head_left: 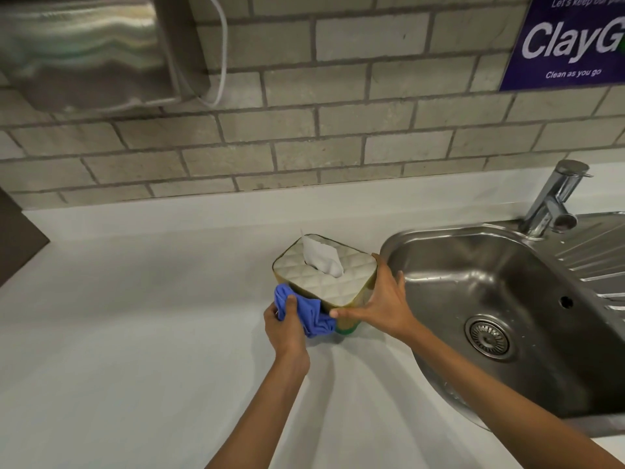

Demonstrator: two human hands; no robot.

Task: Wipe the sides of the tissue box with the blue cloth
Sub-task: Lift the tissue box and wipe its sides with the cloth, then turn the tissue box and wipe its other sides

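pale countertop [135, 333] under a grey brick wall [338, 130], steel sink [490, 282] set into its right side with a tap [554, 201] behind. the tissue box [324, 275] sits just beside the sink's left rim, a white tissue [321, 257] poking up from the top. left hand [285, 330] is clenched around the bunched blue cloth [304, 313], pressing it on the box's near-left side. right hand [378, 302] is spread wide, clasping the box's near-right corner.
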